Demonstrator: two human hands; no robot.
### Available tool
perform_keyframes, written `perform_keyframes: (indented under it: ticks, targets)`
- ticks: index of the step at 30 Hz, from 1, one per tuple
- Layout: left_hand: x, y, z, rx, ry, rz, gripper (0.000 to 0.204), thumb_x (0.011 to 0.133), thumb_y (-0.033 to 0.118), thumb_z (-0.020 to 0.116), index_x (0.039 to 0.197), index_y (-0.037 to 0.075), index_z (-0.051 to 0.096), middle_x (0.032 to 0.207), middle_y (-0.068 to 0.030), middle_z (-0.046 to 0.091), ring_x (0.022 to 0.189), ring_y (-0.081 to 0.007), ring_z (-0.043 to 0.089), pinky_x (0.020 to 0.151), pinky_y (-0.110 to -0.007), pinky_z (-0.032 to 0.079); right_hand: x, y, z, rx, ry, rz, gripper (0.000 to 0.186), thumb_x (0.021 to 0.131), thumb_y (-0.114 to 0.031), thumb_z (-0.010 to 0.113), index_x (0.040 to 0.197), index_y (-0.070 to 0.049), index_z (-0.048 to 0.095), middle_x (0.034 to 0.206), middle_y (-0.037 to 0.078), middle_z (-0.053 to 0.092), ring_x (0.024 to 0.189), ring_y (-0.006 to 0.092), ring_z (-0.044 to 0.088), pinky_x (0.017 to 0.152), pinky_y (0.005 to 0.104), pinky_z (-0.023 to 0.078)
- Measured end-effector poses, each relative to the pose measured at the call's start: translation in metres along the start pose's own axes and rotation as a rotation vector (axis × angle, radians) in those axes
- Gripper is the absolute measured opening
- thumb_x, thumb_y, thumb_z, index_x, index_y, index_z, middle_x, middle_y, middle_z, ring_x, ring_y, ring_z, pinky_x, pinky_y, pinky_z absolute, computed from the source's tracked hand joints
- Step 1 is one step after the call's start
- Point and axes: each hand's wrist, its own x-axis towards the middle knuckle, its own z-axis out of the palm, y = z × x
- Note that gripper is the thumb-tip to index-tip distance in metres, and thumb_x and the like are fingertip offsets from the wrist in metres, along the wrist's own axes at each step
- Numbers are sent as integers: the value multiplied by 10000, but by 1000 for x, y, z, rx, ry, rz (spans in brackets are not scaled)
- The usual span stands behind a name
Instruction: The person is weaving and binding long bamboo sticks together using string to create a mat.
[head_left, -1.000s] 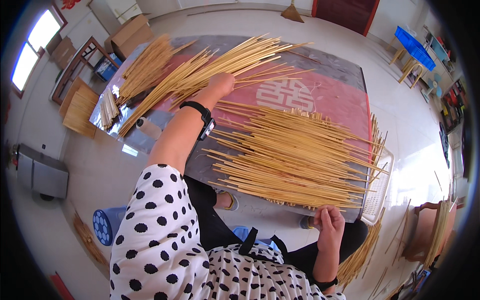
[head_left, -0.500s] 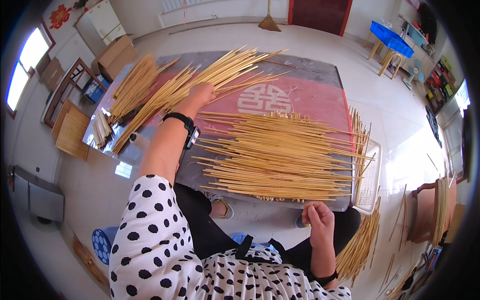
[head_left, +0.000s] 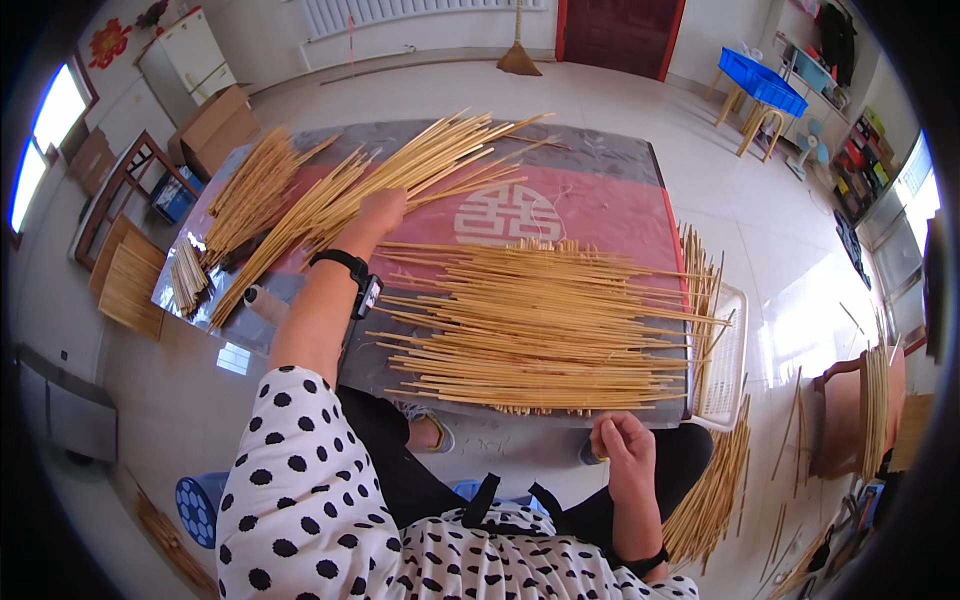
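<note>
1. Left hand [head_left: 382, 212] stretched out far over the table [head_left: 600, 190], lying on a fan of long yellow sticks [head_left: 400, 180] at the far left side.
2. Fingers of that hand bent down onto the sticks; cannot tell if closed around any.
3. Black watch [head_left: 352, 275] on the left wrist, spotted white sleeve [head_left: 300, 470] lower down.
4. Right hand [head_left: 625, 445] low, near the body, just past the near edge of the table.
5. Fingers of that hand curled together in a loose fist; cannot tell if anything sits inside.
6. Big flat pile of sticks [head_left: 540, 330] spread across the middle of the table, lying sideways, just above the right hand.
7. Another bunch of sticks [head_left: 250, 195] at the far left end of the table, pointing up and away.
8. Red cloth with a white sign [head_left: 505, 215] under the sticks.
9. White basket [head_left: 728, 370] at the right end of the table, with more sticks [head_left: 715, 495] leaning below it.
10. Blue crate [head_left: 765, 80] on a stool far off to the right.
</note>
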Motion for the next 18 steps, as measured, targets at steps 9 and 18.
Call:
perform_keyframes:
  ticks: [9, 18]
  targets:
    - [-2, 1, -59, -167, 206, 84, 115, 805, 159, 562, 832, 99, 656, 846, -140, 665, 818, -341, 635, 685, -448, 492, -1, 8, -3, -22, -48, -59, 123, 916, -82, 538, 942, 22, 599, 743, 25, 585, 651, 72, 514, 615, 190, 416]
    - [12, 50, -49, 14, 199, 35, 153, 753, 85, 563, 800, 27, 697, 853, -208, 664, 796, -340, 663, 682, -421, 526, -3, 3, -6, -27, -23, -47, 128, 915, -111, 557, 912, 8, 604, 744, 19, 588, 633, 75, 522, 596, 194, 426]
